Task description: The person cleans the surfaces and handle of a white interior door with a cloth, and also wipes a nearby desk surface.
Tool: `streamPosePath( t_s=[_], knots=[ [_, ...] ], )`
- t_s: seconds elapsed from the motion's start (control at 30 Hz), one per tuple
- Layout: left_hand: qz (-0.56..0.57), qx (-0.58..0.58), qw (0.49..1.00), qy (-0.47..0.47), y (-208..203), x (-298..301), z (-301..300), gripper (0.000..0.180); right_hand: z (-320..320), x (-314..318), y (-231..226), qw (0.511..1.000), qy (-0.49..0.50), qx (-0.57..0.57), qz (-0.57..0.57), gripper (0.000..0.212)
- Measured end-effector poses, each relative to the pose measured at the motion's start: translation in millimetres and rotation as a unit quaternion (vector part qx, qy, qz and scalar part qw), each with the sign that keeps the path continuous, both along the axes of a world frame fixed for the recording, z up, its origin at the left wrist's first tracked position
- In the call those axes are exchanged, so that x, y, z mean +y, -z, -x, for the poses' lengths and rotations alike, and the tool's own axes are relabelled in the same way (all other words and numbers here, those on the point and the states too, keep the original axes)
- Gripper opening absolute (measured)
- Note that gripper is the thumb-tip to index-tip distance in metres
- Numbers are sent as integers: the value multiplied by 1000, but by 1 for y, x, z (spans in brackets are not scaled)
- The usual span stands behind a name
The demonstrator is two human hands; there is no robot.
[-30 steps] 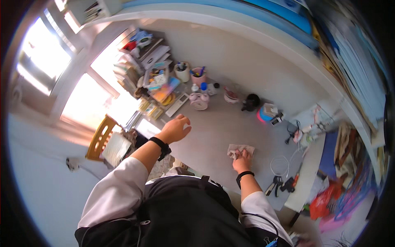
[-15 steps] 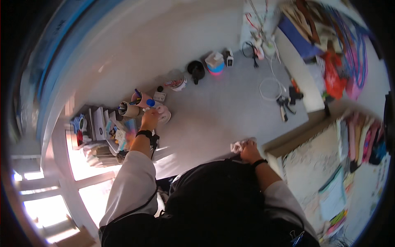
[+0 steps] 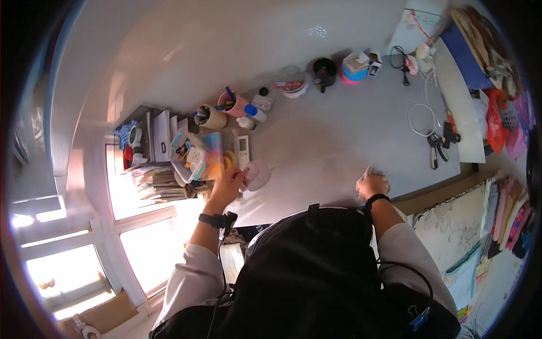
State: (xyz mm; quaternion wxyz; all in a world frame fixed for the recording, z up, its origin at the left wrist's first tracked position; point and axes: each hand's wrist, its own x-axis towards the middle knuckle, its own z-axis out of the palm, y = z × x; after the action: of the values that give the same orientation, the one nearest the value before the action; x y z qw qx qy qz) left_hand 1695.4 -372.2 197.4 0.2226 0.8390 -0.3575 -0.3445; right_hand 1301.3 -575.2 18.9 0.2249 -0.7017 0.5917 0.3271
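My left hand (image 3: pixel 227 185) is closed at the edge of a pale pink rounded object (image 3: pixel 258 175), perhaps a mug, at the near left of the grey table. Beyond that hand lie a white remote control (image 3: pixel 243 151) and a clear plastic box (image 3: pixel 186 172) of small items. Farther back are a small white bottle (image 3: pixel 246 122) and a white bottle with a blue end (image 3: pixel 257 113). Over by the table's near right edge, my right hand (image 3: pixel 374 185) grips a crumpled pale cloth (image 3: pixel 361 179) against the tabletop; its fingers cover most of it.
Along the wall stand a brown tube holder (image 3: pixel 212 117), a pink pen cup (image 3: pixel 241 105), a white tub (image 3: pixel 293 90), a black mug (image 3: pixel 324 73) and a blue container (image 3: pixel 354 69). Clippers (image 3: pixel 433 151) and a white cable (image 3: pixel 418 118) lie at right. Stacked papers (image 3: pixel 164 183) sit at left.
The view has shifted left. My left hand has come away from the pen cups toward me, and the pale pink object is nearer with it. My right hand stays on the cloth.
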Motion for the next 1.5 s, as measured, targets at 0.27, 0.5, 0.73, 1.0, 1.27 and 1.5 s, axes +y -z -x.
streamPosePath(
  t_s=[0.27,0.5,0.73,1.0,1.27,1.5],
  knots=[
    [-37,-49,998,-25,25,101,8,24,-7,-18,-6,985,-112,7,-129,49],
    [-53,9,995,-86,52,129,-15,23,1,-3,15,1000,19,-3,-6,47],
    [-68,-9,995,-67,76,138,-35,27,20,-4,41,977,109,-180,-34,46],
    [-103,-81,991,24,31,98,-23,30,0,22,35,917,158,-165,328,43],
    [-183,-151,957,165,15,44,-20,45,-9,21,35,882,120,-121,439,40],
    [-173,-234,938,190,19,36,-27,50,-1,15,27,863,112,-167,463,38]
  ],
)
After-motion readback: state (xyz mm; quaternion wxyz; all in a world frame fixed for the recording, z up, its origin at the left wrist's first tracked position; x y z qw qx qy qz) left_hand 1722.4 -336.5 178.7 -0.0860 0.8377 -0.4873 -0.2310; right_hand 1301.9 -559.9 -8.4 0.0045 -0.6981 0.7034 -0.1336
